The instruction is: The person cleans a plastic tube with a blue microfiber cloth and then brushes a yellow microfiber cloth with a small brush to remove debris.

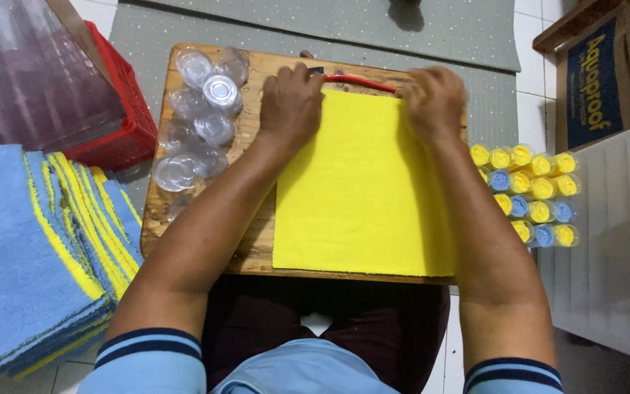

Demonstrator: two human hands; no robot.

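Yellow cloth [362,190], flat on wood board [257,248]; L hand [289,102] & R hand [435,98] grasping its far edge; near edge free.

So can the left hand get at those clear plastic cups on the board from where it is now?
Probably yes. The left hand rests on the yellow cloth's top edge, and the clear cups lie just beside it on the wooden board, nothing between.

A cloth [362,190] lies on my board [253,252]; jars [198,124] to its left, capped tubes [530,193], probably, off its right edge.
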